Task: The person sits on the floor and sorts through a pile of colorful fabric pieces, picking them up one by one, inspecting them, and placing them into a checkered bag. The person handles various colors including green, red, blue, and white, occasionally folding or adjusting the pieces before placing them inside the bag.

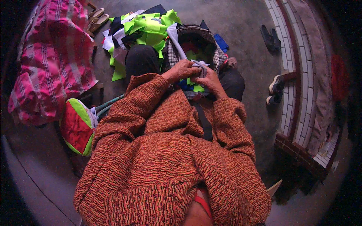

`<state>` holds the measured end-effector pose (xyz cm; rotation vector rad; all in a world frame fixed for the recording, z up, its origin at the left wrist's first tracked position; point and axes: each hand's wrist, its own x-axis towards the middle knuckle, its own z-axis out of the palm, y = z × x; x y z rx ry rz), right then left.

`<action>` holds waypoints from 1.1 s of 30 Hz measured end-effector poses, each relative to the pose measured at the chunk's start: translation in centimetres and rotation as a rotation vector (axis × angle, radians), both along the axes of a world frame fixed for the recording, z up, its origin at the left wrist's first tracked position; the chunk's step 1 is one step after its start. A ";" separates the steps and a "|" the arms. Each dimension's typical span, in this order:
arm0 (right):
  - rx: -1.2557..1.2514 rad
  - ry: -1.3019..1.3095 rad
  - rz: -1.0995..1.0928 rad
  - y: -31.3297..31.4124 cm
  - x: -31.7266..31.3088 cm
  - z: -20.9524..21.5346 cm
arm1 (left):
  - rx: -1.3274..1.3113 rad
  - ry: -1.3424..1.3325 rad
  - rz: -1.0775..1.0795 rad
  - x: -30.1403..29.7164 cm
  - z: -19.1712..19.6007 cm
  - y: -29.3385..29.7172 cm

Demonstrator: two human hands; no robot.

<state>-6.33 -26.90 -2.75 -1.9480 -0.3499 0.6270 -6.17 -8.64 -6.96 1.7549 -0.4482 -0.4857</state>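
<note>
Both hands meet over my lap, closed on a pale grey-lavender cloth strip (pixel 177 42). My left hand (pixel 181 71) grips it with bent fingers, and from there a long end runs up across the rim of a checked cloth bag (pixel 218 57). Close on the other side, my right hand (pixel 209 81) pinches a bunched part of the same cloth. Part of its fingers is hidden by folds. The bag stands open just beyond my hands, its inside dark. Bright yellow-green and blue scraps (pixel 198 88) show beneath my fingers.
A heap of neon yellow-green, black and white cloth pieces (pixel 145 28) lies ahead to the left. Pink plaid cloth (pixel 52 64) drapes at far left, near a red-and-green cushion-like item (pixel 77 126). Beige shoes (pixel 97 19), dark shoes (pixel 270 39) and a white-tiled step (pixel 288 56) flank the floor.
</note>
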 end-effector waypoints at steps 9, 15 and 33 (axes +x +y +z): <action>0.050 -0.007 -0.247 -1.6 0.7 -2.8 | -0.137 0.130 0.169 0.0 0.7 -0.9; 0.656 0.187 -0.312 -2.8 0.7 -1.4 | -0.368 0.357 0.082 0.3 -0.4 -0.5; 1.243 0.438 -1.019 -5.8 3.3 1.0 | 0.338 0.259 -0.170 0.0 -1.8 0.7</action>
